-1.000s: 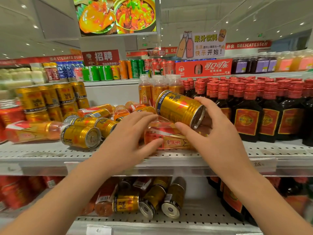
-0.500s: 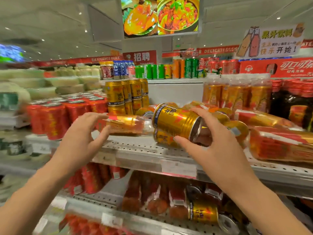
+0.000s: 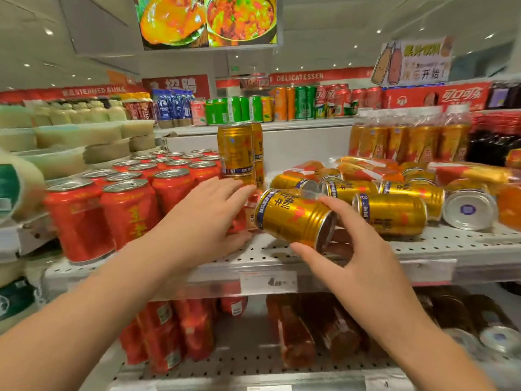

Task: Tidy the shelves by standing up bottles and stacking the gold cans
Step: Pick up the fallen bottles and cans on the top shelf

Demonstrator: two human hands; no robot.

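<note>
My right hand (image 3: 356,268) grips a gold can (image 3: 293,218), tilted on its side above the shelf's front edge (image 3: 417,251). My left hand (image 3: 203,221) is just left of it, with fingers above and thumb below a lying orange bottle (image 3: 245,218) that it mostly hides. This is at the foot of an upright two-high stack of gold cans (image 3: 235,149). Several loose gold cans (image 3: 392,213) lie on their sides to the right. Among them are orange bottles lying flat (image 3: 366,167). More orange bottles stand upright (image 3: 394,142) behind.
Upright red cans (image 3: 127,210) fill the shelf to the left of the stack. Dark bottles (image 3: 490,148) stand at the far right. A price tag (image 3: 269,282) hangs on the shelf front. The lower shelf (image 3: 248,359) holds lying red bottles and cans.
My view has swung left along the shelf. My right hand has carried the gold can toward the stack. My left hand has moved from the lying bottles to the bottle at the stack's foot.
</note>
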